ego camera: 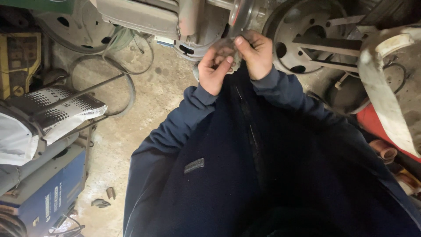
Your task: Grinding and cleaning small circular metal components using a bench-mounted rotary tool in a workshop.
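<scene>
A dusty concrete floor (pixel 162 96) carries everything here, and most of the lower half of the view is filled by the person's own dark blue jacket, its sleeves running up toward the far edge of the floor. At the far right corner a large steel wheel rim (pixel 307 39) with round holes leans against pale, dirty bodywork (pixel 386 87), with a red part (pixel 372 125) showing just beneath it. A second wheel rim (pixel 74 26) lies at the far left corner, beside a grey machine housing (pixel 140 15). Along the left edge stands a blue welding machine (pixel 48 193), and on top of it rests a white and black printed sack (pixel 52 112); a yellow device (pixel 19 61) sits behind that. A thin wire hoop (pixel 103 87) lies on the floor between the sack and the sleeves, crossed by a straight metal rod (pixel 83 92). Small scraps of metal (pixel 103 202) lie near the welder at the near left. Both hands meet near the middle of the far edge: the left hand (pixel 215 70) and the right hand (pixel 254 55) are each closed on one small, grey, crumpled piece (pixel 228 50), held up off the floor between them, thumbs pressed onto its top. Its exact kind is too blurred to tell.
</scene>
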